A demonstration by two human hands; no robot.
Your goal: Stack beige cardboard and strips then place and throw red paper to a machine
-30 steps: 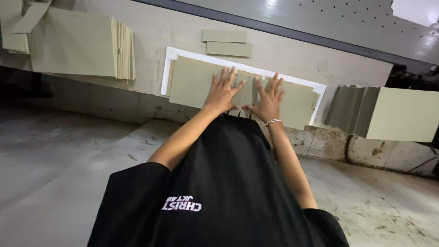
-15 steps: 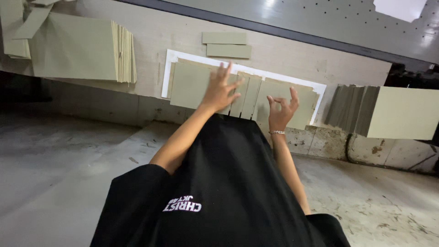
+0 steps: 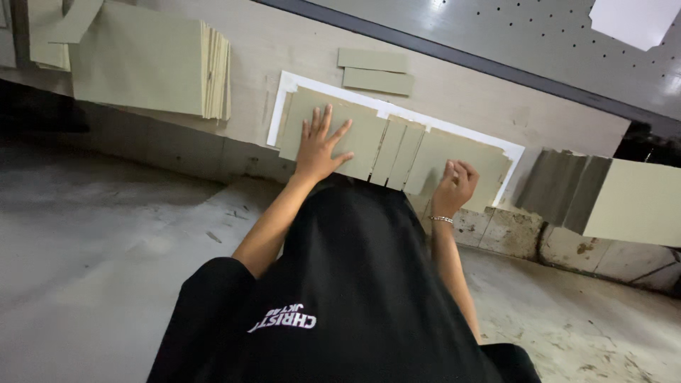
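Two hands: I see both on the row of green cardboard sheets (image 3: 369,138) atop the white board (image 3: 287,89) on the worktop (image 3: 461,92).
Left hand (image 3: 319,145): fingers released, spread flat on a sheet.
Right hand (image 3: 454,186): fingers curled, pinching a sheet's edge.
Nearby: sheet stack (image 3: 149,60) at left.

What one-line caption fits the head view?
Left hand pressed flat on olive cardboard panels laid over a white sheet, right hand curled at their near edge.
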